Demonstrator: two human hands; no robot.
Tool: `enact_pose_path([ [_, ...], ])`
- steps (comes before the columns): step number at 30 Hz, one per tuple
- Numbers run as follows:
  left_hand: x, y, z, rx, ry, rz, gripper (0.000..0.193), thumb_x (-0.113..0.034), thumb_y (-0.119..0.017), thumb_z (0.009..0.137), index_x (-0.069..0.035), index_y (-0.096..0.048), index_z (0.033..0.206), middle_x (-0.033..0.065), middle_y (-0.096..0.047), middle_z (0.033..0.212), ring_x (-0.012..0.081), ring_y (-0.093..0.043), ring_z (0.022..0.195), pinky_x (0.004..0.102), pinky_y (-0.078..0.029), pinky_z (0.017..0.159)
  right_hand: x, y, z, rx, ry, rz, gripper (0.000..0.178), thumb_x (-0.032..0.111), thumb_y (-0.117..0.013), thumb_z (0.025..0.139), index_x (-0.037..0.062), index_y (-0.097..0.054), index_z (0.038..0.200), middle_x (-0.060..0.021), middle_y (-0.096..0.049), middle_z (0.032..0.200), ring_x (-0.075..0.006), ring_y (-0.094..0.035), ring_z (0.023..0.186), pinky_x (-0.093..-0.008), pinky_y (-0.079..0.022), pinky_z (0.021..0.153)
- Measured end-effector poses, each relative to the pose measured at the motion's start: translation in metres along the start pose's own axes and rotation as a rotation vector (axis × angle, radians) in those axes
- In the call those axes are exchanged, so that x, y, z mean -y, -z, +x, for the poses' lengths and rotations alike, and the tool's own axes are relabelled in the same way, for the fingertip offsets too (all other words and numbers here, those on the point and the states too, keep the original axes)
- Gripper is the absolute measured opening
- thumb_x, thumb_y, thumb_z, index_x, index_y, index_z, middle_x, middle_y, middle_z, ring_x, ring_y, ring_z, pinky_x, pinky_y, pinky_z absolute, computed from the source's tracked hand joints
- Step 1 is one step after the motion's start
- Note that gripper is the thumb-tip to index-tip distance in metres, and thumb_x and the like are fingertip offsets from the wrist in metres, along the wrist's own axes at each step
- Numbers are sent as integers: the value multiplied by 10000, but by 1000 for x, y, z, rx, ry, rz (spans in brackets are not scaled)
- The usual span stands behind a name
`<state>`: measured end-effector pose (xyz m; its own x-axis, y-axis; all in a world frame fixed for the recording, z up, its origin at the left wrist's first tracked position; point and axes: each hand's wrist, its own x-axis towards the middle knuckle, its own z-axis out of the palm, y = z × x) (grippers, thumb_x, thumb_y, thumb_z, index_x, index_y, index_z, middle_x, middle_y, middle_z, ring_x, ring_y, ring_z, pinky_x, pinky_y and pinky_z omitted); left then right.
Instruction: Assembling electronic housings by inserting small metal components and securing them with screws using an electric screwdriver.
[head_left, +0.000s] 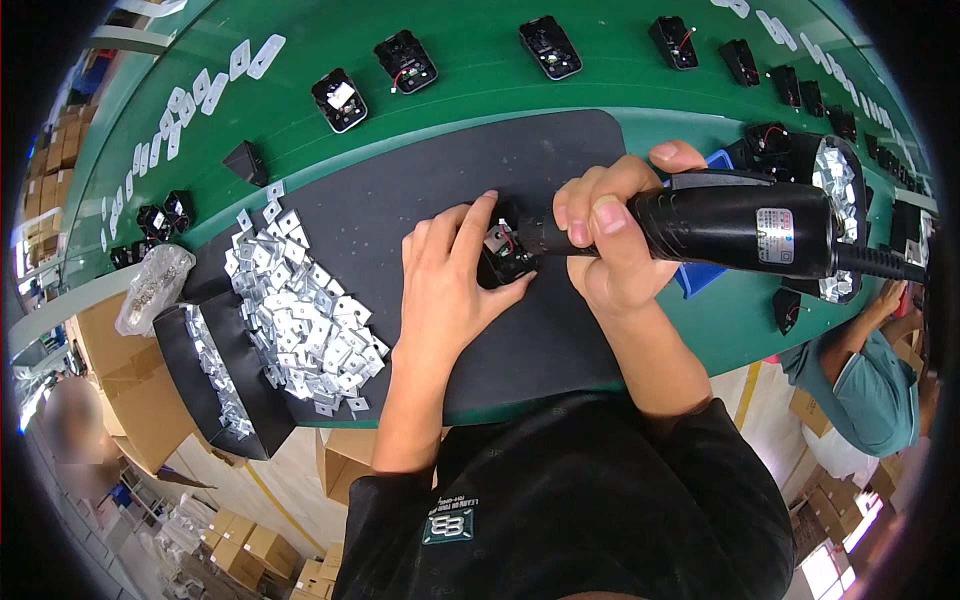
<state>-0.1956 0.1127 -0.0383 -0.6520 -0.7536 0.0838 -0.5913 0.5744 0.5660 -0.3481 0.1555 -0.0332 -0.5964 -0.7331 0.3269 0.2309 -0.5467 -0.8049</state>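
Note:
My right hand [622, 240] is wrapped round a black corded electric screwdriver [725, 228], which lies nearly level with its front end pointing left. That end reaches a small black plastic housing [513, 264] on the dark mat [550, 350]. Fingers and thumb of my left hand [440, 280] grip the housing from its left side. Red wires and a pale part show inside it; the screwdriver's tip and any screw are hidden. Left of my left hand spreads a heap of small square metal plates [305, 315] with holes.
At the far left stands a black bin [255, 400] of metal pieces beside a clear plastic bag [155, 285]. Several black housings [550, 47] line the green belt [470, 80]. A blue tray [697, 277] sits under the screwdriver. Another person in a green shirt [865, 390] works at right.

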Motion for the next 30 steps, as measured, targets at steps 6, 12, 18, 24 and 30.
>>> enact_pose_path([
  [6,0,0,3,-7,-20,-12,772,-181,-857,537,-72,-570,1246,85,-608,1065,265,-555,954,390,-420,864,-1,2,0,54,-15,5,434,-2,-631,838,147,-373,1154,-25,-488,711,-138,-487,572,-338,-451,608],
  [12,0,1,7,-19,-32,-28,748,-177,-855,532,-41,-576,1212,97,-634,1013,271,-574,921,385,-427,848,-10,-1,0,203,89,73,435,-129,-613,792,85,-343,1058,-63,-539,736,-130,-553,628,-274,-496,637],
  [18,0,1,7,-4,-47,10,730,-183,-852,544,-17,-569,1196,118,-625,1030,290,-568,922,398,-433,837,-16,-2,-9,141,154,179,386,-99,-622,810,76,-365,1040,-48,-526,741,-131,-528,619,-307,-507,652],
  [24,-4,10,13,78,-54,33,713,-196,-841,569,-13,-556,1197,124,-623,1034,303,-563,936,399,-432,850,21,2,10,-81,114,176,452,23,-566,856,93,-398,1270,-9,-500,764,-120,-469,609,-312,-414,602],
  [30,11,11,60,-142,-147,154,779,-221,-825,607,-18,-481,1276,159,-584,1185,317,-522,1088,424,-390,918,95,73,22,-151,316,153,438,60,-531,876,118,-420,1296,22,-461,773,-95,-432,646,-283,-361,651],
])
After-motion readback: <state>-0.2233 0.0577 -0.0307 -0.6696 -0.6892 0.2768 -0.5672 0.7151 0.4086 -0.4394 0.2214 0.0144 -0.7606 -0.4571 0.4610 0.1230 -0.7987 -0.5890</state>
